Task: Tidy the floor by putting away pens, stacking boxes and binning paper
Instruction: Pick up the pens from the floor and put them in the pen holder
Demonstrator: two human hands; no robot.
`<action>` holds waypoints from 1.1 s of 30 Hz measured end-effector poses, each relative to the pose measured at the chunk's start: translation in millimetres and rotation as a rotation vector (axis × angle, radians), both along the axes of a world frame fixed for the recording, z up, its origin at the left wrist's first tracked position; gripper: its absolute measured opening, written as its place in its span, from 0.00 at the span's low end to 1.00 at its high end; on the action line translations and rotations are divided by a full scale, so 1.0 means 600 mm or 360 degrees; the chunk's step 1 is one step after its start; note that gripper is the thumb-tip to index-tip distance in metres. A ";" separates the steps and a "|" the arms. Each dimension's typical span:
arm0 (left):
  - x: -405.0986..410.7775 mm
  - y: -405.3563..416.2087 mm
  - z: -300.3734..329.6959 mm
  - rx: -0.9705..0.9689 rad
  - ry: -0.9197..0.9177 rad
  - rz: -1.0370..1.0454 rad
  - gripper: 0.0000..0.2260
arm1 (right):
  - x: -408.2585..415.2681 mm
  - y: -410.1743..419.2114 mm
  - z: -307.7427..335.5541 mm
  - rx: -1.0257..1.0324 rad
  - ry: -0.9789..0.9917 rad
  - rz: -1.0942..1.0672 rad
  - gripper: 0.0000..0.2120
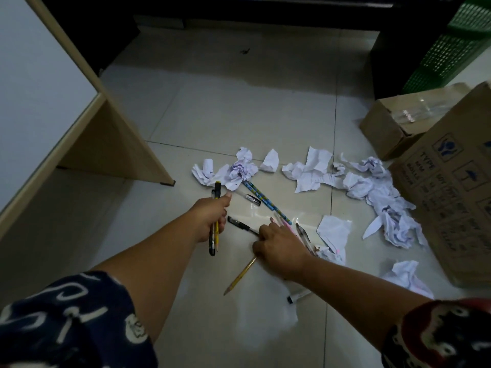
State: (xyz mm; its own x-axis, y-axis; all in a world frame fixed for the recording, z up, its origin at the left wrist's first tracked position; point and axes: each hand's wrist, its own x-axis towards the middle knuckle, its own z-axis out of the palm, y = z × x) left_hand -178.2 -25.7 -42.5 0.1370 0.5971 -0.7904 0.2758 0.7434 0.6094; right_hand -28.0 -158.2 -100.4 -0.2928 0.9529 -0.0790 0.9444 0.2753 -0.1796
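Left hand (211, 217) grips yellow and black pens (214, 221); right hand (279, 247) seemingly pinches black pen (243, 226).

A pale, glossy tiled floor (225, 107) with thin dark grout lines fills the middle of the view. At the left stands a light wooden worktop (32, 83) with a white top, and its slanted beige side panel (117, 152) meets the floor. A green perforated plastic crate (449, 46) sits at the upper right beside dark furniture (292, 9) along the far edge. A small dark speck (244, 51) lies on a far tile.
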 end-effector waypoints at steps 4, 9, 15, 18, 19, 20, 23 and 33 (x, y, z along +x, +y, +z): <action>0.003 -0.005 0.000 0.0003 -0.0051 -0.0028 0.15 | 0.021 0.017 0.018 0.0211 -0.0053 0.0036 0.11; 0.014 -0.017 0.005 -0.0006 -0.0077 -0.0170 0.19 | 0.057 0.063 0.077 0.0248 0.0069 -0.0045 0.05; 0.036 -0.037 0.015 -0.0038 -0.0138 -0.0288 0.20 | 0.061 0.098 0.110 0.0037 0.0529 -0.0318 0.08; 0.041 -0.038 0.016 -0.0098 -0.0207 -0.0343 0.21 | 0.053 0.103 0.109 -0.0085 0.0884 -0.0596 0.09; 0.043 -0.036 0.017 -0.0106 -0.0212 -0.0354 0.21 | 0.050 0.105 0.107 -0.0123 0.0958 -0.0671 0.10; 0.044 -0.034 0.016 -0.0101 -0.0212 -0.0347 0.22 | 0.048 0.106 0.104 -0.0148 0.1017 -0.0750 0.11; 0.046 -0.027 0.011 -0.0057 -0.0217 -0.0234 0.23 | 0.048 0.102 0.089 -0.0143 0.0958 -0.0954 0.11; 0.029 -0.006 -0.024 0.0093 -0.0187 0.0186 0.10 | 0.012 0.044 0.039 -0.0395 0.0084 -0.0499 0.10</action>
State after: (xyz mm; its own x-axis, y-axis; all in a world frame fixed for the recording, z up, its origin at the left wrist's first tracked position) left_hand -160.6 -29.1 -57.1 0.1535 0.6589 -0.7364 0.1135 0.7286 0.6755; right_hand -20.6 -131.5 -77.2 -0.0010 0.9505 -0.3106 0.9635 -0.0823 -0.2549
